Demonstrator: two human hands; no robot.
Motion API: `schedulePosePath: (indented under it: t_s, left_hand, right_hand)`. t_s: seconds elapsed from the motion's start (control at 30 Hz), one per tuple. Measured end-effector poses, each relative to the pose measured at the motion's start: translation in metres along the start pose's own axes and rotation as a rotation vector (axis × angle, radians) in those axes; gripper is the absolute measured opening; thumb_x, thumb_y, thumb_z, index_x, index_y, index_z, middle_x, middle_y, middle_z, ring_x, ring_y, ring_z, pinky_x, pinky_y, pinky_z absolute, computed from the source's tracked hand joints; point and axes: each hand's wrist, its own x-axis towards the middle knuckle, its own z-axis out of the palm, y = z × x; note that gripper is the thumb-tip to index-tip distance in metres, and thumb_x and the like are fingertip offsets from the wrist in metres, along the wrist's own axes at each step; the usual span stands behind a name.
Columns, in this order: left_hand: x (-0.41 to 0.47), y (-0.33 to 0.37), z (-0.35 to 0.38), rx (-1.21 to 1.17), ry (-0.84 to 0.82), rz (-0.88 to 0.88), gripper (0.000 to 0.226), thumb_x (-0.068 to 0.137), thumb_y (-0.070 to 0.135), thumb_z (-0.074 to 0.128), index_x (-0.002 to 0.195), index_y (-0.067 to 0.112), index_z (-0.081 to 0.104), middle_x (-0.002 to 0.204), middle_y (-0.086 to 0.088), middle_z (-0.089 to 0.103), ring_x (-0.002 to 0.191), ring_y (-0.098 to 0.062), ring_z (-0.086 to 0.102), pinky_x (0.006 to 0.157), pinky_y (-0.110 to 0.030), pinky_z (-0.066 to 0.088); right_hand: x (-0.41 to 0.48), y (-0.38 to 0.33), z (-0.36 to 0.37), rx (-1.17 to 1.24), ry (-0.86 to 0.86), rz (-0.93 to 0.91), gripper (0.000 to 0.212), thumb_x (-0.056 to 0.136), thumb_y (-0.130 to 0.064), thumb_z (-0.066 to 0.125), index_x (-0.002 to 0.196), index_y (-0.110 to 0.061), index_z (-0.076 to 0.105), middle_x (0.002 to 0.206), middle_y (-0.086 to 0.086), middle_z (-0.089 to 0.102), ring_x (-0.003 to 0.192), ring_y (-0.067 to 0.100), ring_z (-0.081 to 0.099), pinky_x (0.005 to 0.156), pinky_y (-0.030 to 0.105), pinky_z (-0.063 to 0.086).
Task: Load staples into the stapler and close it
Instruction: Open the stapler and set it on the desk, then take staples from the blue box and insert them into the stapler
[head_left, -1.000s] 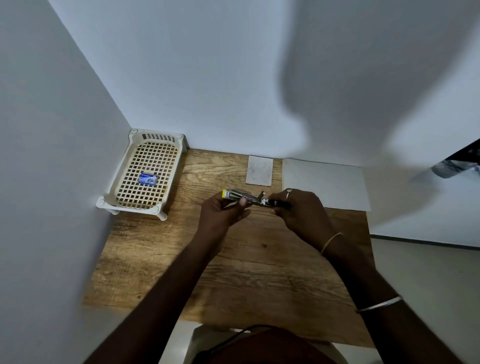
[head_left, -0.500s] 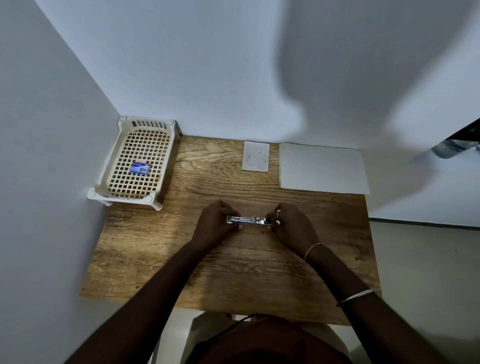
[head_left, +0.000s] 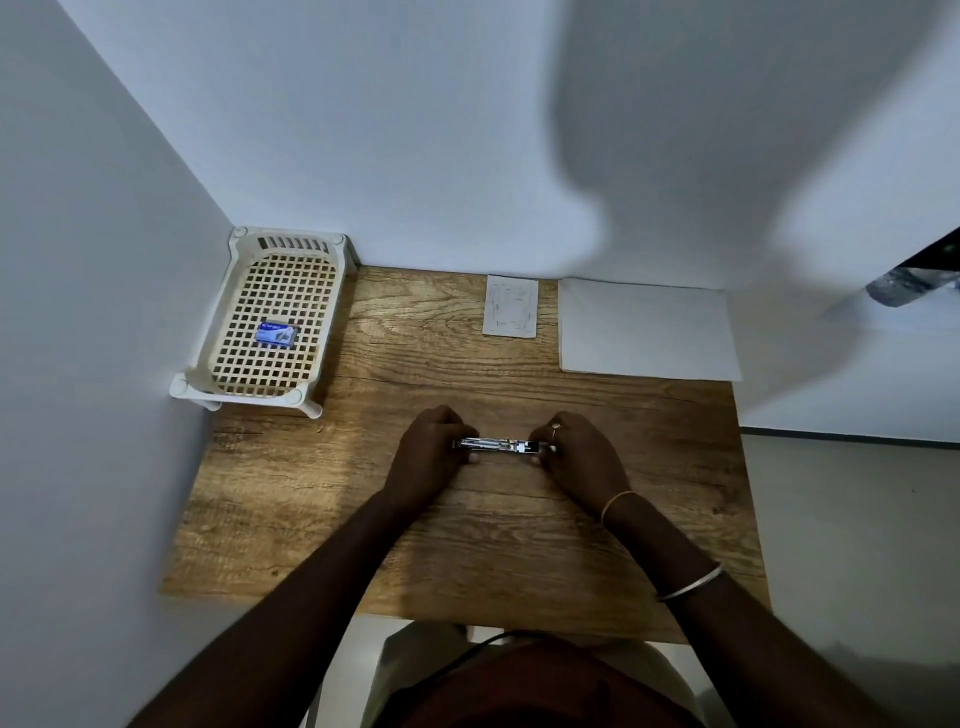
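- The stapler (head_left: 498, 445) lies crosswise near the middle of the wooden table (head_left: 467, 545), stretched between the two hands with its shiny metal channel facing up.
- Whether it rests on the wood or is held just above it cannot be told, and neither can whether any staples sit in the channel.
- The left hand (head_left: 431, 457) has its grip closed round the left end of the stapler: the fingers curl over the far side and the thumb tip shows at the near edge.
- The right hand (head_left: 579, 457) grips the right end the same way, its fingers curled over the top. That end is mostly hidden under them.
- A ring (head_left: 556, 425) sits on one right finger, a thin gold bangle (head_left: 615, 504) on the wrist and a pale bracelet (head_left: 691, 584) further up the forearm.
- A cream lattice tray (head_left: 244, 249) stands in the far left corner of the table, against both walls.
- Inside it, near the middle of its floor, lies a small blue staple box (head_left: 277, 333), well apart from the stapler.
- At the far edge of the table lies a small printed card (head_left: 510, 306), and just to its right a larger white sheet of paper (head_left: 647, 330), flat and not touching it.
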Motion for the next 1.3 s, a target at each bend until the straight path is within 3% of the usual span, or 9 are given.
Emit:
schedulePosePath:
  t_s: [0.17, 0.33, 0.53, 0.73, 0.97, 1.13, 1.2, 1.3]
  left_hand:
    - [-0.001, -0.001, -0.001, 0.006, -0.024, 0.028, 0.031, 0.075, 0.022, 0.086, 0.106, 0.018, 0.082, 0.096, -0.002, 0.066, 0.093, -0.019, 0.059, 0.074, -0.025, 0.037]
    - [-0.004, -0.004, -0.002, -0.010, -0.031, 0.079, 0.034, 0.079, 0.019, 0.084, 0.112, 0.014, 0.079, 0.102, -0.006, 0.065, 0.099, -0.023, 0.059, 0.080, -0.034, 0.048]
    - [-0.008, -0.010, -0.020, -0.034, -0.024, 0.074, 0.063, 0.073, 0.030, 0.090, 0.128, 0.011, 0.069, 0.121, -0.010, 0.062, 0.113, -0.025, 0.056, 0.094, -0.033, 0.046]
    - [-0.007, -0.022, -0.074, -0.154, 0.198, 0.038, 0.042, 0.085, 0.026, 0.082, 0.124, 0.013, 0.071, 0.125, -0.004, 0.065, 0.116, -0.016, 0.061, 0.097, -0.028, 0.048]
    - [0.007, -0.064, -0.149, -0.077, 0.587, -0.183, 0.026, 0.094, 0.007, 0.067, 0.119, 0.009, 0.072, 0.117, -0.007, 0.074, 0.106, -0.020, 0.067, 0.095, -0.030, 0.050]
    - [0.017, -0.102, -0.181, -0.045, 0.575, -0.390, 0.042, 0.090, -0.004, 0.061, 0.132, 0.001, 0.062, 0.131, -0.017, 0.067, 0.122, -0.033, 0.062, 0.106, -0.045, 0.048]
    - [0.019, -0.113, -0.187, -0.038, 0.536, -0.421, 0.045, 0.088, -0.006, 0.059, 0.131, 0.005, 0.062, 0.129, -0.016, 0.068, 0.118, -0.033, 0.064, 0.101, -0.038, 0.050]
    - [0.019, -0.125, -0.189, -0.085, 0.510, -0.414, 0.045, 0.083, -0.008, 0.056, 0.122, 0.013, 0.066, 0.118, -0.008, 0.073, 0.106, -0.025, 0.068, 0.080, -0.018, 0.046]
  right_hand:
    - [0.001, 0.001, 0.001, -0.005, 0.000, 0.014, 0.018, 0.081, -0.022, 0.076, 0.099, -0.025, 0.076, 0.092, 0.000, 0.065, 0.091, 0.020, 0.058, 0.072, 0.034, 0.049]
    - [0.002, 0.001, 0.002, -0.008, 0.005, 0.011, 0.020, 0.081, -0.025, 0.077, 0.100, -0.025, 0.076, 0.092, -0.001, 0.065, 0.091, 0.019, 0.058, 0.072, 0.030, 0.045]
    - [0.000, -0.001, -0.007, -0.014, 0.082, -0.046, 0.028, 0.086, -0.022, 0.074, 0.114, -0.019, 0.073, 0.114, 0.003, 0.069, 0.106, 0.023, 0.060, 0.088, 0.034, 0.049]
    - [0.040, -0.052, -0.026, 0.084, 0.234, -0.124, 0.021, 0.089, -0.013, 0.070, 0.110, -0.016, 0.074, 0.109, 0.006, 0.071, 0.103, 0.024, 0.063, 0.087, 0.032, 0.049]
    - [0.117, -0.155, -0.008, 0.187, 0.172, -0.235, 0.027, 0.088, -0.019, 0.072, 0.114, -0.015, 0.073, 0.109, 0.009, 0.074, 0.106, 0.027, 0.064, 0.092, 0.039, 0.050]
    - [0.158, -0.218, 0.017, 0.109, 0.185, -0.299, 0.026, 0.080, -0.018, 0.075, 0.106, -0.013, 0.075, 0.096, 0.013, 0.075, 0.092, 0.033, 0.067, 0.079, 0.041, 0.055]
    - [0.170, -0.235, 0.029, 0.090, 0.179, -0.302, 0.025, 0.079, -0.019, 0.074, 0.103, -0.013, 0.074, 0.091, 0.014, 0.074, 0.087, 0.034, 0.067, 0.075, 0.041, 0.055]
    - [0.187, -0.251, 0.048, 0.050, 0.146, -0.290, 0.035, 0.080, -0.027, 0.073, 0.113, -0.017, 0.070, 0.099, 0.010, 0.073, 0.096, 0.030, 0.065, 0.083, 0.038, 0.049]
